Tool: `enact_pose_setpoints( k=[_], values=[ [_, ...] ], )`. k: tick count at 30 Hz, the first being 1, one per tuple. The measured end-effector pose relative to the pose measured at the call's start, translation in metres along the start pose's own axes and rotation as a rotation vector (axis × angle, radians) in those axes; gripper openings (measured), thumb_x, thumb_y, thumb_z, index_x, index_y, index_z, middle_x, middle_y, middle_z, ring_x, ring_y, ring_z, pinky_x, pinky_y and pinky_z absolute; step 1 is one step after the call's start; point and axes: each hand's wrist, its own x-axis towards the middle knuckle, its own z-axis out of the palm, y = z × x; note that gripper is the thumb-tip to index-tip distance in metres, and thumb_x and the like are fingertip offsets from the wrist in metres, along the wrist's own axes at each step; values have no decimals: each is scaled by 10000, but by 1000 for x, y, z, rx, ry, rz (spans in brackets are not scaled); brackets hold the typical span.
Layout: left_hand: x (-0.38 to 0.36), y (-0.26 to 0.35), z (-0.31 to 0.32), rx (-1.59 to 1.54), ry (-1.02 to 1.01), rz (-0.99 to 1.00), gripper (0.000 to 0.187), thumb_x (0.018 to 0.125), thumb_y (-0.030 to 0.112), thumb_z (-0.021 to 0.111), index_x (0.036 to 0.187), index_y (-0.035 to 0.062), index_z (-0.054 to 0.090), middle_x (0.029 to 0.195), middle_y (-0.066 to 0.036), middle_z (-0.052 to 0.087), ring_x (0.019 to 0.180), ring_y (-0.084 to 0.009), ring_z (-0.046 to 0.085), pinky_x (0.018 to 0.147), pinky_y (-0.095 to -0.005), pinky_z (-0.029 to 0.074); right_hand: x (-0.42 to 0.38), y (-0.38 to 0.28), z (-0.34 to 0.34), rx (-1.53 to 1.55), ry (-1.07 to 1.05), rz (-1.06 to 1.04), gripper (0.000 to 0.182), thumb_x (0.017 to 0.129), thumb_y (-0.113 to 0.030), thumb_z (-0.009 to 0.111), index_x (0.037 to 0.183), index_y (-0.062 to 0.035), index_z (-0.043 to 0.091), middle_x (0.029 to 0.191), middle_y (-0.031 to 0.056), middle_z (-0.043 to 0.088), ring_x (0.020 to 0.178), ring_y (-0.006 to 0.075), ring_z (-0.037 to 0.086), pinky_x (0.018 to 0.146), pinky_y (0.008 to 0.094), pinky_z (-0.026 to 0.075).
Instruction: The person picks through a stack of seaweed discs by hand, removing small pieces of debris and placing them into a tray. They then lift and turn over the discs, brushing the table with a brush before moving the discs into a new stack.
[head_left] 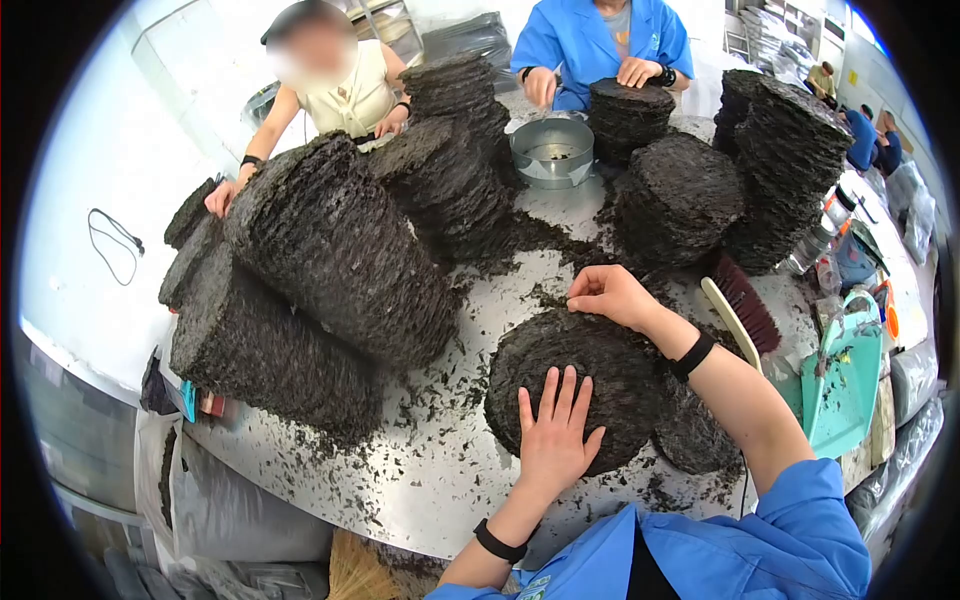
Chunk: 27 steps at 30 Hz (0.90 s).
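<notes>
A round stack of dark dried seaweed sheets lies on the metal table in front of me. My left hand rests flat on its top, fingers spread. At the far edge of this stack, my right hand has thumb and forefinger pinched together; whatever is between them is too small to make out. Under my right forearm, a lower dark seaweed disc touches the stack's right side. Black bands circle both wrists.
Tall seaweed stacks lean at left and more stand at right. A metal ring-shaped tin sits at the back. A brush and green dustpan lie at right. Two people work opposite. Seaweed flakes litter the table.
</notes>
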Motion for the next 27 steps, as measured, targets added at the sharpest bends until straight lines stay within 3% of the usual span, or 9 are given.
enact_pose_setpoints(
  k=[5, 10, 14, 17, 20, 22, 23, 25, 27],
  values=[
    [-1, 1, -1, 9, 14, 7, 721, 884, 386, 629, 1505, 113, 384, 1594, -142, 286, 1501, -324, 195, 1175, -630, 101, -45, -14, -29, 62, 27, -66, 152, 878, -58, 708, 1024, -15, 700, 807, -12, 665, 728, 49, 564, 662, 237, 468],
    [1, 2, -13, 28, -7, 36, 707, 906, 404, 613, 1487, 64, 396, 1587, -175, 290, 1496, -359, 194, 1179, -614, 93, -145, -22, -76, -155, 66, 14, 227, 815, -101, 777, 1003, -12, 686, 745, -2, 663, 678, 71, 598, 612, 257, 473],
    [-5, 4, -47, -78, -19, 197, 997, 700, 581, 790, 1488, 106, 407, 1601, -172, 268, 1508, -383, 146, 1163, -651, 86, -230, 2, -96, -444, 92, 177, 195, 796, -128, 790, 939, -29, 701, 738, 35, 679, 666, 129, 638, 617, 286, 496],
    [-13, 20, -54, 132, -229, 293, 888, 702, 404, 830, 1460, 135, 453, 1564, -143, 354, 1474, -351, 268, 1158, -637, 179, -297, 1, -117, -352, 122, 112, 135, 826, -127, 766, 916, -35, 726, 777, 44, 695, 721, 104, 642, 653, 268, 504],
    [-17, 9, -46, 70, 40, 408, 599, 746, 130, 708, 1334, 120, 594, 1418, -94, 555, 1356, -275, 481, 1160, -529, 282, -376, 10, -165, 58, 344, 262, 130, 870, -123, 725, 953, -24, 709, 829, -7, 675, 739, 74, 613, 674, 226, 504],
    [-17, -3, -57, 215, 255, 404, 546, 752, 116, 661, 1295, 98, 616, 1383, -92, 582, 1336, -271, 504, 1166, -536, 269, -424, 43, -207, 197, 597, 189, 168, 880, -113, 702, 993, 8, 675, 848, -13, 656, 768, 74, 613, 696, 215, 502],
    [-17, -3, -63, 246, 314, 350, 546, 755, 130, 655, 1297, 92, 612, 1393, -91, 572, 1351, -273, 488, 1176, -546, 246, -433, 50, -215, -135, 809, 278, 182, 859, -94, 707, 1001, 13, 669, 884, 32, 669, 813, 131, 636, 735, 270, 516],
    [-14, 18, -71, 271, 221, 303, 541, 762, 147, 653, 1299, 92, 610, 1399, -89, 565, 1361, -275, 474, 1185, -558, 210, -452, 59, -207, -1579, 953, 553, 227, 842, -83, 712, 1048, 3, 670, 936, 98, 680, 866, 211, 652, 790, 330, 519],
    [-17, 36, -58, 141, 167, 330, 532, 773, 195, 666, 1292, 91, 609, 1412, -98, 545, 1387, -302, 432, 1195, -600, 110, -453, 53, -192, -1190, 967, 304, 210, 828, -101, 728, 1017, -15, 693, 952, 135, 683, 876, 280, 654, 812, 371, 519]
  ],
)
